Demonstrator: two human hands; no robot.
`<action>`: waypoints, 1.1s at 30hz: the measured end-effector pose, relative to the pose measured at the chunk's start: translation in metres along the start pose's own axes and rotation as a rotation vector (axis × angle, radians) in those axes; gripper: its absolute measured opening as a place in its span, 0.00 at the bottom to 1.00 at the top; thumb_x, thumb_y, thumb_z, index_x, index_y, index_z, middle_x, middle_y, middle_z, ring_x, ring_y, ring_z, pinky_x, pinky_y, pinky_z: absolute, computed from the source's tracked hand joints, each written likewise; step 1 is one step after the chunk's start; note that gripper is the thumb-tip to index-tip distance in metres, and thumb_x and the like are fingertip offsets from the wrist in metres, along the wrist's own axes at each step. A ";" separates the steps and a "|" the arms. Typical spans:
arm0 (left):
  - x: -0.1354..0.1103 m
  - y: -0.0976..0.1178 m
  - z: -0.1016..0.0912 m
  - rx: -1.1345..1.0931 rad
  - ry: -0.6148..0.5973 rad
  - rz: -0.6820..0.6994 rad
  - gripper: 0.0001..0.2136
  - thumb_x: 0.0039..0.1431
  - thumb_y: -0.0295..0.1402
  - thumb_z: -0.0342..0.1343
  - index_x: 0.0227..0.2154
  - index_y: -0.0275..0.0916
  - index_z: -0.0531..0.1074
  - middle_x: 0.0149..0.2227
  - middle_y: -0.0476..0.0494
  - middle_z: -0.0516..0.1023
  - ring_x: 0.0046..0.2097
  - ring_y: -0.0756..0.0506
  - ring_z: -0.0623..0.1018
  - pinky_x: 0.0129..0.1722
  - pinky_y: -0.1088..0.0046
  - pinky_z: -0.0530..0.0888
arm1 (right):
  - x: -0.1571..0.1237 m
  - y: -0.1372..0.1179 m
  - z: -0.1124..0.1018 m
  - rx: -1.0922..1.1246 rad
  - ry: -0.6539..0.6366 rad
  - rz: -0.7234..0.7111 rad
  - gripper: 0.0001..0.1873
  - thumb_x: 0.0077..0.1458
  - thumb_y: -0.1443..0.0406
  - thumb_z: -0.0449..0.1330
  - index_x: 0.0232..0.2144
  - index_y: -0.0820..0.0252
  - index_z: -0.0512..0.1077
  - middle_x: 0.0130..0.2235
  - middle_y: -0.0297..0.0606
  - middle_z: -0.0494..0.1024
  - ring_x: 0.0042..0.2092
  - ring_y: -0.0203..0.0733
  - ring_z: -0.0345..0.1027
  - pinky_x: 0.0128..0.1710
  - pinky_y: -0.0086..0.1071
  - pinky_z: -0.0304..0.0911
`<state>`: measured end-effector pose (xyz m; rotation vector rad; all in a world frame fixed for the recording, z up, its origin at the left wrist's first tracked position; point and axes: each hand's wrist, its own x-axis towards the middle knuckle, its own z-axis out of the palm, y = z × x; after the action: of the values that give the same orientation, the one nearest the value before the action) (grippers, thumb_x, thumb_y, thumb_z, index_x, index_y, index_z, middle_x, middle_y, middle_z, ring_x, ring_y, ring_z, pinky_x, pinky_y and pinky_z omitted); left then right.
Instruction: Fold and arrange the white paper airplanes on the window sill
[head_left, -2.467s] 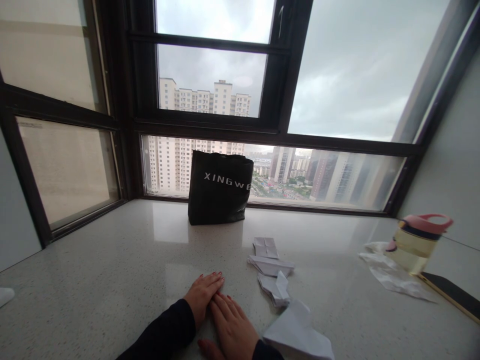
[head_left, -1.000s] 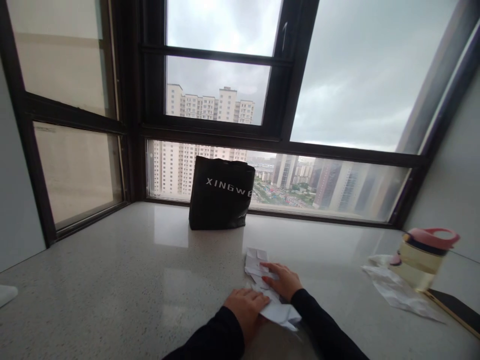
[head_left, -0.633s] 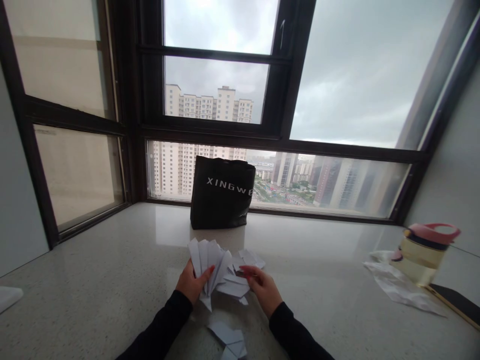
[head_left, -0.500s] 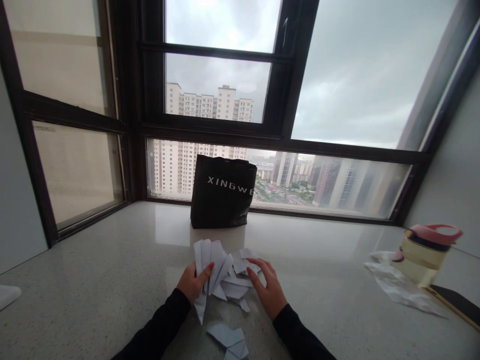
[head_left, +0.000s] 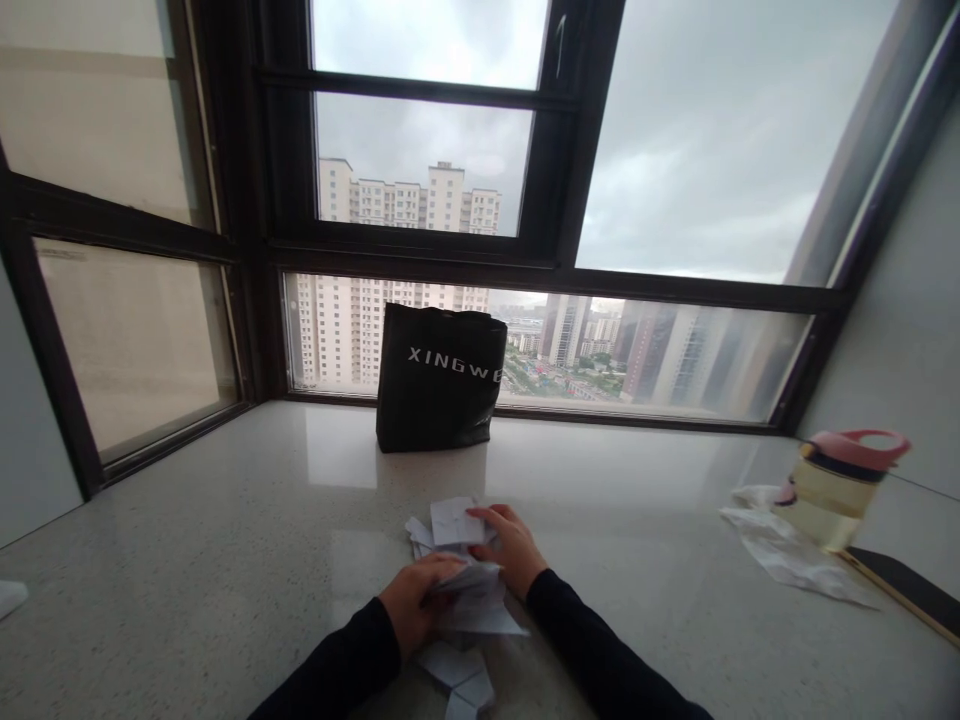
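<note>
My left hand is closed around a bunch of folded white paper pieces, slightly blurred, low in front of me. My right hand is just beyond and to the right, its fingers closed at the edge of a squarish folded paper piece. More white paper strips show behind the left hand, partly hidden by it. Nearest to me, another folded paper piece lies on the pale speckled counter.
A black bag with white lettering stands by the window. On the right are a bottle with a pink lid, a crumpled white tissue and a dark flat object. A white object shows at the left edge.
My left hand has swung right and toward me, and the fanned papers in it now point right. My right hand has shifted slightly left onto a paper piece. The view has tilted slightly.
</note>
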<state>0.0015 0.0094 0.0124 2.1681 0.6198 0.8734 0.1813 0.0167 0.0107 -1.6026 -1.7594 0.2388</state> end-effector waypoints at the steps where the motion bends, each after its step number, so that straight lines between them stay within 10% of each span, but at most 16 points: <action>1: 0.000 0.001 0.000 0.019 -0.004 0.026 0.15 0.47 0.24 0.46 0.38 0.37 0.71 0.40 0.44 0.73 0.42 0.46 0.70 0.43 0.71 0.66 | 0.000 -0.001 -0.001 0.027 0.003 -0.017 0.20 0.36 0.72 0.56 0.36 0.54 0.70 0.36 0.36 0.71 0.39 0.42 0.65 0.42 0.37 0.58; 7: -0.001 0.009 -0.023 0.348 0.166 0.029 0.21 0.46 0.21 0.41 0.43 0.43 0.67 0.47 0.45 0.68 0.47 0.43 0.65 0.47 0.63 0.61 | -0.005 0.002 -0.021 0.147 0.191 -0.017 0.16 0.47 0.69 0.45 0.35 0.60 0.69 0.34 0.40 0.70 0.36 0.40 0.65 0.33 0.33 0.64; 12: -0.005 0.017 -0.036 0.369 -0.022 -0.051 0.33 0.30 0.20 0.41 0.46 0.47 0.63 0.45 0.51 0.70 0.47 0.44 0.66 0.52 0.56 0.48 | -0.019 0.002 -0.029 0.170 0.212 -0.012 0.16 0.48 0.66 0.44 0.33 0.59 0.70 0.34 0.40 0.69 0.37 0.42 0.64 0.31 0.34 0.64; 17: -0.005 0.018 -0.042 0.231 -0.036 -0.151 0.17 0.47 0.32 0.41 0.41 0.46 0.67 0.41 0.49 0.73 0.45 0.43 0.69 0.51 0.54 0.47 | -0.026 -0.003 -0.028 -0.090 0.304 0.041 0.16 0.45 0.58 0.50 0.35 0.57 0.70 0.46 0.43 0.63 0.50 0.52 0.52 0.45 0.48 0.51; 24: -0.013 0.001 -0.017 0.574 -0.040 -0.161 0.38 0.29 0.49 0.58 0.48 0.40 0.59 0.49 0.37 0.64 0.50 0.35 0.61 0.49 0.53 0.53 | -0.038 -0.015 -0.016 -0.240 -0.225 -0.072 0.42 0.33 0.47 0.57 0.52 0.51 0.52 0.54 0.42 0.55 0.55 0.55 0.40 0.50 0.51 0.37; 33: 0.002 -0.004 -0.016 0.330 0.243 -0.047 0.25 0.36 0.29 0.59 0.42 0.38 0.61 0.43 0.42 0.67 0.42 0.41 0.67 0.40 0.65 0.67 | -0.035 -0.038 -0.018 0.102 -0.065 -0.156 0.13 0.44 0.64 0.54 0.36 0.58 0.65 0.33 0.37 0.72 0.35 0.41 0.65 0.34 0.31 0.60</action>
<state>-0.0098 0.0205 0.0184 2.3423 0.9909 1.0815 0.1610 -0.0288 0.0318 -1.3924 -1.8802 0.3042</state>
